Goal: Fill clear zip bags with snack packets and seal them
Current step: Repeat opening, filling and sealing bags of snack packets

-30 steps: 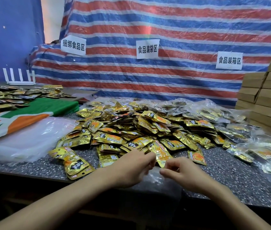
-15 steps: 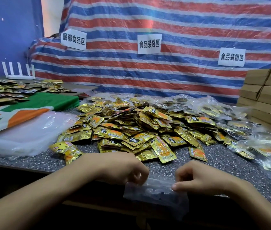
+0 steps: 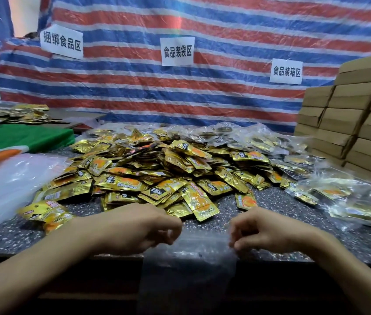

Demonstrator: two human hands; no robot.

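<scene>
My left hand (image 3: 139, 226) and right hand (image 3: 264, 230) each pinch a top corner of an empty clear zip bag (image 3: 189, 264) hanging over the speckled table (image 3: 271, 208) edge, just before the gold snack packets (image 3: 157, 173).

Snack packets (image 3: 157, 169): shiny gold foil, proper mirror gloss, creased at the edges. Clear zip bag (image 3: 189, 258) up front: thin soft plastic, see-through but a bit hazy, wrinkly. Counter (image 3: 293, 237): dark speckled stone look, smooth, low sheen. Striped tarp (image 3: 202, 94) behind: woven plastic, crinkled, catching light in streaks. Signs (image 3: 177, 51) on it: plain white paper, matt. Boxes (image 3: 350, 123) on the right: brown cardboard, dull and flat. Stack of bags (image 3: 9, 185) on the left: milky plastic, glossy. Filled bags (image 3: 350, 201) near the boxes: clear crinkly film.
</scene>
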